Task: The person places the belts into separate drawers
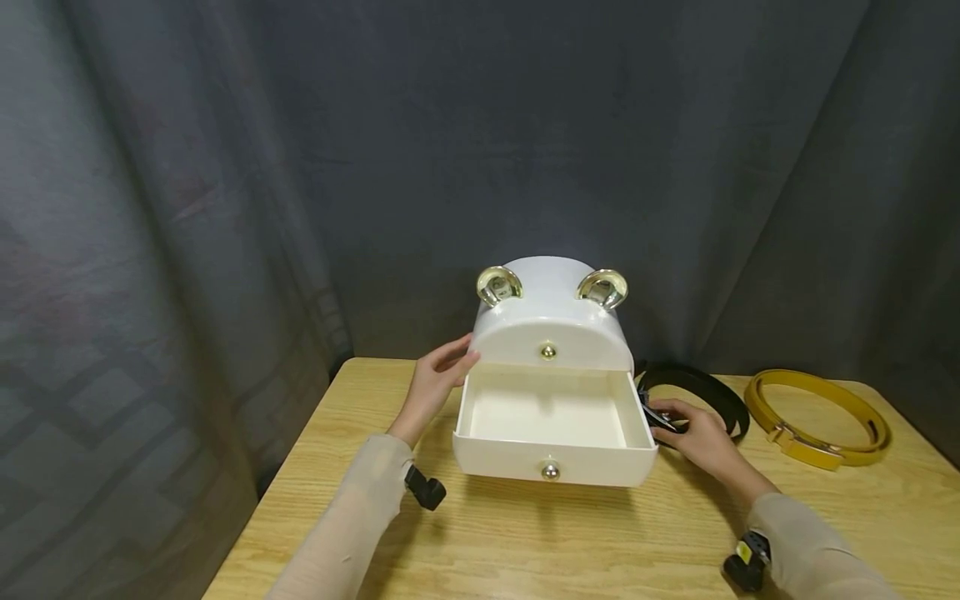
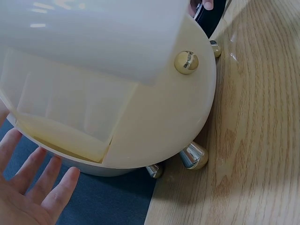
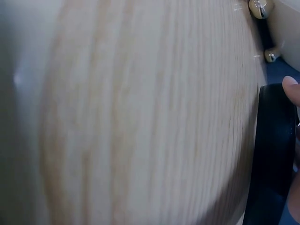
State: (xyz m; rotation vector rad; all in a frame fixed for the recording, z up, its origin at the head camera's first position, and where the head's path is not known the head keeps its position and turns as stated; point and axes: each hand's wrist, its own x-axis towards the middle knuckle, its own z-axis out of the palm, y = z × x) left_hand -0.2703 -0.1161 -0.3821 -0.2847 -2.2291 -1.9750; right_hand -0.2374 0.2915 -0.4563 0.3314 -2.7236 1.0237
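Curtain (image 1: 187, 250): dark grey cloth, hanging in folds across the background from far left to far right.
Table (image 1: 540, 554): pale wood-grained top, in front of the cloth.
Left sleeve (image 1: 337, 521): thin beige fabric, with a small black wrist camera (image 1: 426, 488) at its cuff.
Left hand (image 1: 433, 387): released, fingers spread and fairly straight at the left side of a glossy white, round-topped cabinet (image 1: 547, 287); thumb near the front edge.
Cabinet's place: middle of the table, towards the back, between the two hands, on small shiny gold feet (image 2: 194, 157).
Ears: two rounded, mirror-bright gold pieces (image 1: 499, 285), one on either side of the top.
Upper drawer (image 1: 502, 346): white arched front with a round gold knob (image 1: 548, 352), closed.
Lower drawer (image 1: 495, 458): white, pulled well out, its cream floor showing; a round metallic knob (image 1: 551, 472) on the front.
Right hand (image 1: 697, 433): grasping a black coiled belt (image 1: 735, 405) near its silvery buckle, thumb and fingers pinching it.
Black belt's place: on the right of the cabinet, gripped part just outside the lower drawer's right wall.
Yellow belt (image 1: 882, 437): mustard loop with a gold-toned buckle, lying on the table at far right, beside the black one.
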